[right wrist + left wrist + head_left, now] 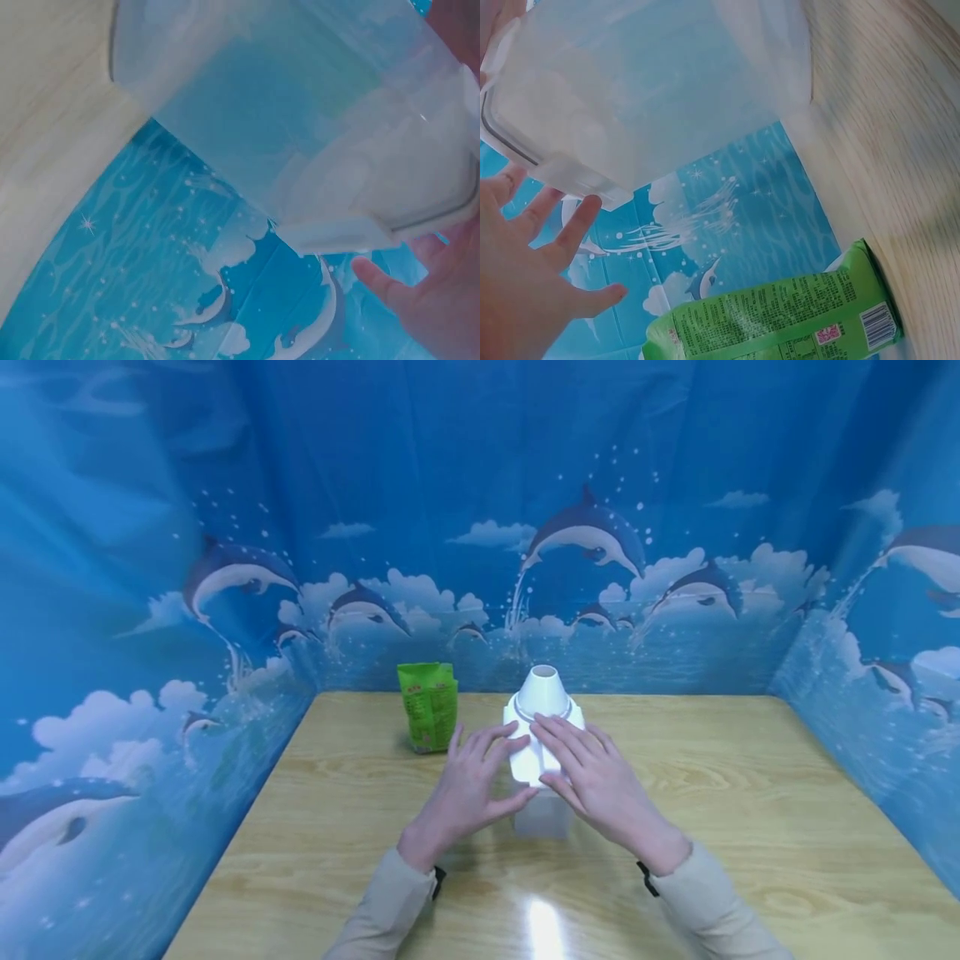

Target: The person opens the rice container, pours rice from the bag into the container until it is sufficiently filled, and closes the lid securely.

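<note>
A tall translucent plastic container [542, 814] stands upright, with a white snap-on lid [527, 762] on its top. From the lid rises a white cone-shaped piece [543, 693] with a round narrow top. My left hand [471, 781] is at the lid's left side, fingers spread and gently bent, thumb near the front edge. Over the lid's right side lies my right hand [596, 777], its fingers extended across the top. In the left wrist view, fingertips are right at a side flap [581, 180]. The right wrist view has a flap [337, 234] beside the right thumb.
A green printed bag [431, 706] stands behind and left of the container on the wooden table [720, 793]. Blue curtains [450, 460] with dolphins enclose the table's back and sides.
</note>
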### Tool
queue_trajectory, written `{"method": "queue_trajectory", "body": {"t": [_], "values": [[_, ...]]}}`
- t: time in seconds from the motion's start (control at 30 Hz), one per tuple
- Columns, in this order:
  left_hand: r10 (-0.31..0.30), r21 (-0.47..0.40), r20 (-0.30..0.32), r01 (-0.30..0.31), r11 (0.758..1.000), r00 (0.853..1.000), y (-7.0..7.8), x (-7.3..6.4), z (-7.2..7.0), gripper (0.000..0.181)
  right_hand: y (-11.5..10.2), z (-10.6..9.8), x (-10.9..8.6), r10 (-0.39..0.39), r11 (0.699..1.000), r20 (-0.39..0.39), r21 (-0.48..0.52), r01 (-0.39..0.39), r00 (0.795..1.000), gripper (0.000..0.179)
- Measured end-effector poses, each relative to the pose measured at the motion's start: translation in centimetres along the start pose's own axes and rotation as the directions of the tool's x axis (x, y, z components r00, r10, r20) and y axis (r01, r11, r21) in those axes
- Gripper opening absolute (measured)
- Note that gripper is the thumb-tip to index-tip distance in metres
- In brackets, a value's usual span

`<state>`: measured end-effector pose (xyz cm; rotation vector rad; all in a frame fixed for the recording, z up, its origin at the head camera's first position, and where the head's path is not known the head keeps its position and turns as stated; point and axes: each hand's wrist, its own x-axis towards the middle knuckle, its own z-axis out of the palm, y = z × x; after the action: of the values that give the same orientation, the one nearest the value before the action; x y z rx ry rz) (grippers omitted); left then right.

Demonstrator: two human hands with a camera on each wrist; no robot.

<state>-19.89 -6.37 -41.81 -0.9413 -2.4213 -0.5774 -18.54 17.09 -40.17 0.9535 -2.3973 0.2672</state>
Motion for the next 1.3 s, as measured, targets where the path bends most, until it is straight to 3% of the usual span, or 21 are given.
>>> {"method": "queue_trajectory", "body": {"t": [0.13,0.23,0.33,0.43,0.57,0.67,0.73,0.87,0.97,1.1,1.2,1.3], "values": [[-0.002,-0.04,0.024,0.003,0.999,1.0,0.1,0.0,-0.1,0.065,-0.1,0.4,-0.2,0.005,1.0,-0.028,0.019,-0.005,1.0,0.064],[-0.045,-0.172,0.049,0.053,0.984,0.998,0.0,0.0,-0.5,0.057,-0.1,0.5,-0.1,-0.003,1.0,-0.056,0.021,0.004,0.998,0.063],[-0.146,-0.327,0.075,0.162,0.931,0.986,-0.1,0.3,-1.2,0.048,-0.2,0.5,-0.1,-0.009,1.0,-0.075,0.019,0.01,0.997,0.063],[-0.262,-0.418,0.094,0.277,0.865,0.961,-0.2,0.9,-1.7,0.043,-0.2,0.5,-0.1,-0.007,1.0,-0.08,0.016,0.009,0.997,0.063],[-0.427,-0.507,0.134,0.432,0.746,0.894,-0.5,1.9,-1.9,0.038,-0.2,0.5,-0.1,0.002,1.0,-0.07,0.021,-0.001,0.998,0.063],[-0.521,-0.576,0.183,0.521,0.63,0.833,-0.8,2.5,-1.8,0.036,-0.2,0.5,-0.1,0.005,1.0,-0.069,0.027,-0.003,0.998,0.063],[-0.551,-0.616,0.231,0.559,0.555,0.802,-1.0,2.8,-1.5,0.037,-0.2,0.5,-0.1,0.002,1.0,-0.072,0.031,0.0,0.997,0.063],[-0.571,-0.678,0.366,0.631,0.377,0.735,-1.4,3.1,-0.9,0.04,-0.2,0.7,-0.1,-0.008,0.999,-0.085,0.032,0.011,0.996,0.063],[-0.556,-0.683,0.441,0.665,0.3,0.704,-1.8,3.4,-0.4,0.045,-0.2,0.7,-0.1,-0.01,0.999,-0.096,0.029,0.013,0.995,0.063],[-0.523,-0.683,0.519,0.696,0.223,0.676,-2.3,3.7,0.0,0.053,-0.2,0.8,-0.1,-0.01,1.0,-0.1,0.027,0.013,0.995,0.063],[-0.492,-0.675,0.594,0.727,0.126,0.637,-2.8,3.9,-0.2,0.055,-0.2,0.9,-0.1,-0.013,0.999,-0.099,0.031,0.016,0.995,0.062],[-0.464,-0.665,0.659,0.747,0.008,0.592,-3.2,4.3,-0.4,0.055,-0.2,1.0,-0.1,-0.015,0.999,-0.105,0.038,0.019,0.994,0.061]]}}
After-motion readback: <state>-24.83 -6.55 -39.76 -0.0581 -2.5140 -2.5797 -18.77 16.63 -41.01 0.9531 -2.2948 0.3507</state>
